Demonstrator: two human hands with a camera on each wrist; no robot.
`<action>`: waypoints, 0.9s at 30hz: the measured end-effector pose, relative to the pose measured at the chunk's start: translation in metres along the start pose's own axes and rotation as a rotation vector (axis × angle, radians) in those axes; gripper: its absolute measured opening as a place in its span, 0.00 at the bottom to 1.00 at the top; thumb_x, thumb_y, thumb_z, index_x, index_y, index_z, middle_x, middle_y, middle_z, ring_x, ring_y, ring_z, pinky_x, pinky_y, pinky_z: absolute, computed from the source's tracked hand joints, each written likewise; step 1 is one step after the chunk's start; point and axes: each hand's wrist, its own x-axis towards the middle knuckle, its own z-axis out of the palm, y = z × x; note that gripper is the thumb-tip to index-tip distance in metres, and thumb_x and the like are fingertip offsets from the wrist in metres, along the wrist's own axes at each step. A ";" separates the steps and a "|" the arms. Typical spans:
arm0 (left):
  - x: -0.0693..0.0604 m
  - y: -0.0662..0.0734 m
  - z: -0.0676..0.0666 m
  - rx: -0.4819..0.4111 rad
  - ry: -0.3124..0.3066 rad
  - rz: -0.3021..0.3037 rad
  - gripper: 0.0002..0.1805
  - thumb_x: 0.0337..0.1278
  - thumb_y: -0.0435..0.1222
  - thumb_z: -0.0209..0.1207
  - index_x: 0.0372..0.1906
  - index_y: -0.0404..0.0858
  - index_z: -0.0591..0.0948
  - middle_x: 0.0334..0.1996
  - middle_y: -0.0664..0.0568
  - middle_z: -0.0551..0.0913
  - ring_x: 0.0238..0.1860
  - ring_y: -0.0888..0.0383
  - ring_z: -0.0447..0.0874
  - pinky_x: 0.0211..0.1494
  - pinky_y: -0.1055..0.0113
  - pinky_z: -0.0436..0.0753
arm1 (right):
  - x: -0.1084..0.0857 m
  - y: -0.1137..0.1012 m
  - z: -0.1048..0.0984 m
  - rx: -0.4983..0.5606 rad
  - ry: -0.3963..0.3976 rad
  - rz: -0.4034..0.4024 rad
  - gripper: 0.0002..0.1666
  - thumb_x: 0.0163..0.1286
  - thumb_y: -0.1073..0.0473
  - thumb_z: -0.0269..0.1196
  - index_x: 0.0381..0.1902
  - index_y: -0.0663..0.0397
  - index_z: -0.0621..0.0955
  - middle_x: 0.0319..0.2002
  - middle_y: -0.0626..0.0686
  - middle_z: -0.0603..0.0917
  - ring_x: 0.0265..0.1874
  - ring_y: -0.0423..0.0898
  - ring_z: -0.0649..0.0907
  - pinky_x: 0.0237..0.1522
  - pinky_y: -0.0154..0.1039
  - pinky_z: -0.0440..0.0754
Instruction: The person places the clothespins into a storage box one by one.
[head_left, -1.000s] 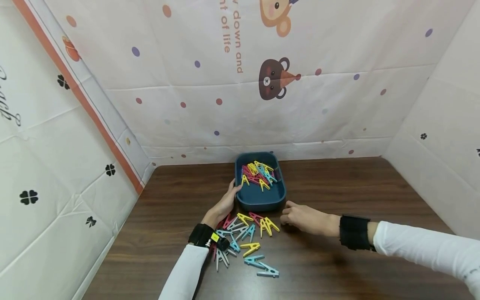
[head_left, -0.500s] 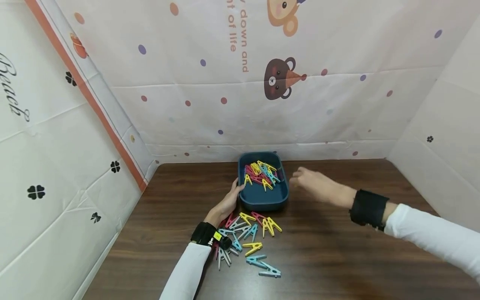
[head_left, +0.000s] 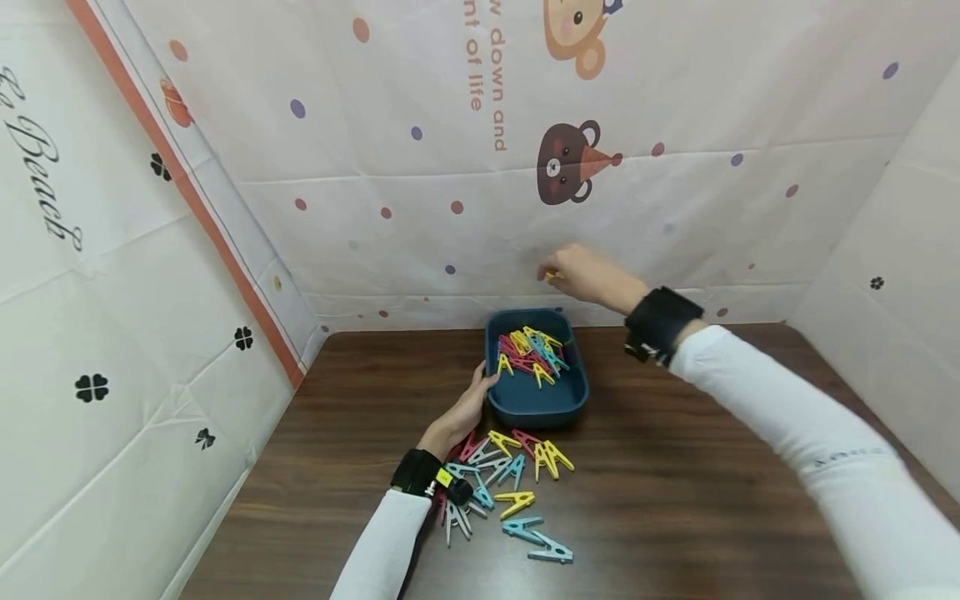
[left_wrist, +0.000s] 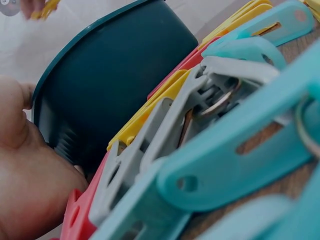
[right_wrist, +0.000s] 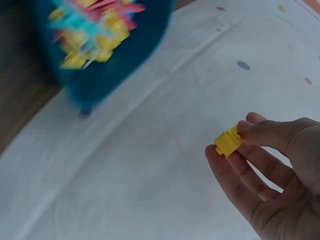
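Presently, in the head view, the right hand (head_left: 591,271) is pinching a small yellow plastic clothespin (head_left: 553,275) above the dark blue rectangular plastic basket (head_left: 538,417) at centre frame. The right wrist view is revealing the clothespin's ridged surface; the head view is showing only a yellow bit. Its long axis I cannot tell. The left hand (head_left: 461,412) is gripping the basket's left rim.

Two hands (head_left: 459,412) (head_left: 588,273); two wristbands (head_left: 663,318) (head_left: 415,472); one bin (head_left: 536,404); more than twenty clothespins (left_wrist: 215,160), the jumble hiding the exact number.
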 end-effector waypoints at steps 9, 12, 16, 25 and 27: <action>0.002 -0.001 0.002 -0.012 -0.011 0.020 0.41 0.81 0.52 0.41 0.83 0.54 0.32 0.84 0.46 0.27 0.84 0.44 0.25 0.81 0.36 0.37 | 0.037 0.005 0.063 0.114 -0.209 0.176 0.10 0.72 0.70 0.61 0.44 0.66 0.88 0.44 0.64 0.89 0.40 0.55 0.86 0.45 0.47 0.85; 0.001 -0.002 0.004 -0.012 -0.021 0.028 0.41 0.80 0.52 0.41 0.83 0.54 0.32 0.84 0.46 0.27 0.84 0.43 0.25 0.81 0.35 0.37 | 0.033 0.014 0.083 0.140 -0.335 0.249 0.12 0.71 0.70 0.61 0.47 0.66 0.88 0.47 0.64 0.88 0.42 0.56 0.87 0.47 0.47 0.86; 0.001 -0.003 0.005 -0.017 -0.026 0.028 0.41 0.80 0.53 0.41 0.83 0.54 0.33 0.84 0.46 0.29 0.84 0.44 0.25 0.82 0.37 0.38 | 0.022 0.026 0.102 0.190 -0.501 0.279 0.14 0.71 0.71 0.61 0.51 0.64 0.87 0.54 0.64 0.86 0.49 0.57 0.86 0.51 0.47 0.86; 0.003 -0.002 0.000 -0.022 -0.024 0.026 0.40 0.81 0.51 0.40 0.83 0.54 0.32 0.84 0.47 0.27 0.84 0.44 0.25 0.82 0.37 0.38 | 0.006 0.026 0.088 0.152 -0.353 0.156 0.13 0.72 0.68 0.60 0.50 0.64 0.86 0.43 0.63 0.88 0.31 0.49 0.81 0.41 0.44 0.80; 0.002 -0.001 -0.002 -0.021 -0.018 0.024 0.40 0.81 0.51 0.40 0.83 0.53 0.32 0.84 0.46 0.27 0.84 0.44 0.25 0.82 0.37 0.38 | 0.003 0.017 0.075 0.117 -0.263 0.121 0.12 0.73 0.66 0.60 0.49 0.63 0.87 0.40 0.61 0.88 0.30 0.49 0.82 0.41 0.45 0.82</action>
